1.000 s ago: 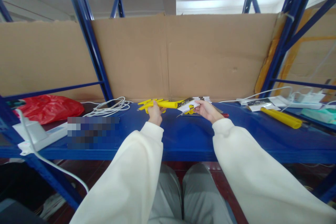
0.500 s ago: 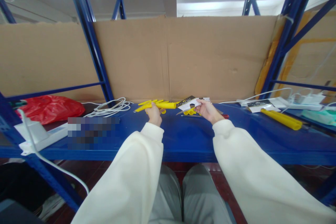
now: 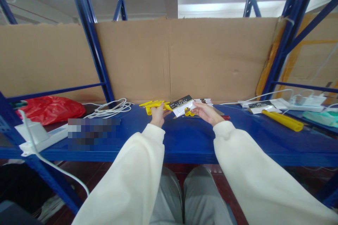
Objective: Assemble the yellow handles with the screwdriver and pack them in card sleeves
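My left hand is closed around a yellow tube-like piece, whose round end points left and whose narrower end points toward the card. Between thumb and fingers, my right hand pinches a black-and-white printed card by its right edge. The card is tilted, and its left corner is close to the fingers of my left hand; whether they touch I cannot tell. Behind my left hand lie several slim yellow pieces. Short yellow round pieces show below the card, partly hidden by it.
Another yellow tube lies at the right beside printed cards. A stack of white cards stands behind my right hand. White cable, a red bag and a power strip are at the left. Cardboard backs the blue shelf.
The yellow tube in my left hand has turned round, its wide end now at the left. My right hand has brought the card left and lower, with its printed face showing.
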### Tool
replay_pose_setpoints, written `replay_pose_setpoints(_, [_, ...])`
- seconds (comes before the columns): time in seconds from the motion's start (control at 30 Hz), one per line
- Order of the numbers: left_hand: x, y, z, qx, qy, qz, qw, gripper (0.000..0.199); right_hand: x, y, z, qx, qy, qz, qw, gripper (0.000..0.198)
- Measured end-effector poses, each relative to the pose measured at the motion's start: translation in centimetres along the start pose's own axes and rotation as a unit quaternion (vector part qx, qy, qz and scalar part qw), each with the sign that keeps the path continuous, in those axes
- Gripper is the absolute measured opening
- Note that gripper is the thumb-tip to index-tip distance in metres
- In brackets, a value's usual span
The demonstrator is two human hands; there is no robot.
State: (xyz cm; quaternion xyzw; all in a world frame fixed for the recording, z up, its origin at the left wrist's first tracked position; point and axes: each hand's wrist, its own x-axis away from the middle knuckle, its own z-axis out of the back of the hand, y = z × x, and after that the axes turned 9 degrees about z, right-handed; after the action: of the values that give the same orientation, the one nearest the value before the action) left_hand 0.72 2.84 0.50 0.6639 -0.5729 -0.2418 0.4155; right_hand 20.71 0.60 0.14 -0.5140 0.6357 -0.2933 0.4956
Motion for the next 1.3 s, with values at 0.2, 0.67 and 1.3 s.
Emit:
replay_pose_setpoints(0.2, [-0.01,0.15,-0.25,-0.011,-0.024,0.028,0.999,0.006,0.33,-0.14,-0.52,0.012,-0.005,-0.008,1.000,0.020])
replay_pose_setpoints(0.67, [-0.32,-0.31,-0.18,0.009,-0.111,0.064,0.992,0.018,0.16,0.11,-0.28,0.014,-0.022,-0.022,0.999,0.014])
replay_pose_setpoints(1.3, [-0.19,-0.17,-0.14,-0.065,-0.084,0.090,0.990,0.024,-0.30,0.68,-0.09,0.028,0.010,-0.010,1.000,0.012])
